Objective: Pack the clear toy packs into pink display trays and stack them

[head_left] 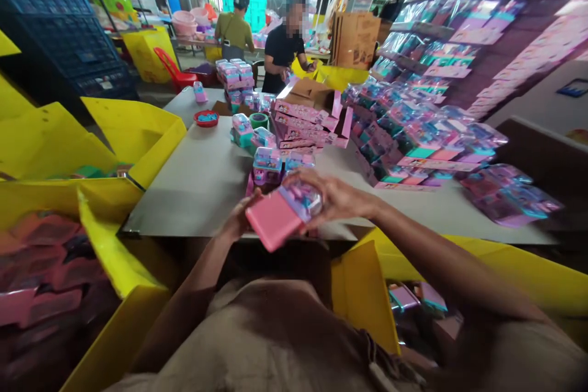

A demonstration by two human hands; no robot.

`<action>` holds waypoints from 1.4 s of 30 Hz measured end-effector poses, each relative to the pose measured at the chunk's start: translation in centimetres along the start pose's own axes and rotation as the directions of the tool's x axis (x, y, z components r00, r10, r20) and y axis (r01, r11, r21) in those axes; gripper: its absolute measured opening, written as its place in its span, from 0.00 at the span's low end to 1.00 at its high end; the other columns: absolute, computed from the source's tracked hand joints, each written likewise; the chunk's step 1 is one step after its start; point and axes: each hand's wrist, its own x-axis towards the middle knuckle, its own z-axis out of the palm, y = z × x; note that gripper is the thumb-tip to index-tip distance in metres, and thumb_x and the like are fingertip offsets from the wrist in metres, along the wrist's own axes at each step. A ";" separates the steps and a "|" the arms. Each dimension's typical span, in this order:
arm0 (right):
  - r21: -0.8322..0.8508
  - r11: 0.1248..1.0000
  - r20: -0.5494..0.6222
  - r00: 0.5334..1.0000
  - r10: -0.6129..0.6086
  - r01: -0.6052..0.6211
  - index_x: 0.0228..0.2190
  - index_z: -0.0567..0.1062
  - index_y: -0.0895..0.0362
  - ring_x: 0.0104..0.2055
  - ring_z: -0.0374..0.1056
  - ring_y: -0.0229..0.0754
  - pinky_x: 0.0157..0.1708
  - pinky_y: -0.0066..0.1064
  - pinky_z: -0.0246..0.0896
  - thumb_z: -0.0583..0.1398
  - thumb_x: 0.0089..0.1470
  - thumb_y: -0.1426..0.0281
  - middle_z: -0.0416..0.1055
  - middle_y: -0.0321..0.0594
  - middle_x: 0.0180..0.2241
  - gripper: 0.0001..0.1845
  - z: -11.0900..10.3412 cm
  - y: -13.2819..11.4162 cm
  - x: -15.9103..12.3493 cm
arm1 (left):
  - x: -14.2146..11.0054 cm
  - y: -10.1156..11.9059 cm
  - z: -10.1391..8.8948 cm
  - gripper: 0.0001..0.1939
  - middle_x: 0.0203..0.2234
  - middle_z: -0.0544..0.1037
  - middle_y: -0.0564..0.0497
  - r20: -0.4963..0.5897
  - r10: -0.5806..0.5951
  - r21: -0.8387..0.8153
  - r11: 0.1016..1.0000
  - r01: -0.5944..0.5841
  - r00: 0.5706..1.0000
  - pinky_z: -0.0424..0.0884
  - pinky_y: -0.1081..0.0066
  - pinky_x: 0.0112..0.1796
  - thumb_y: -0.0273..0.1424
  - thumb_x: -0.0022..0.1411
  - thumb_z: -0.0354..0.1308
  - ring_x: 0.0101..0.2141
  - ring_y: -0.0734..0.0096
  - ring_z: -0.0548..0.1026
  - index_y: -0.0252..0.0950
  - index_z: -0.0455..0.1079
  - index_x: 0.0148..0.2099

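Both of my hands hold one small toy box (281,213) just over the near edge of the grey table (197,184). The box has a pink base and a clear plastic lid with a toy inside. My left hand (239,220) grips its lower left end from behind, mostly hidden by the box. My right hand (337,196) curls over the clear lid from the right, fingers wrapped on it. A short row of similar packed boxes (269,166) stands on the table right beyond my hands.
Yellow bins (114,153) with pink parts flank me on the left and another yellow bin (367,294) sits lower right. Stacks of pink cartons (303,122) and piled toy boxes (413,135) fill the table's middle and right. Two people (282,43) work at the far end.
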 end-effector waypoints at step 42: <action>-0.627 0.724 -0.071 0.946 0.315 -0.288 0.69 0.67 0.55 0.60 0.60 0.64 0.58 0.55 0.58 0.67 0.60 0.46 0.66 0.59 0.62 0.44 4.0 13.7 -4.0 | 8.7 6.9 -2.5 0.39 0.58 0.72 0.35 0.563 0.320 0.825 -0.276 -0.493 0.762 0.65 0.48 0.61 0.39 0.61 0.71 0.58 0.40 0.70 0.39 0.66 0.72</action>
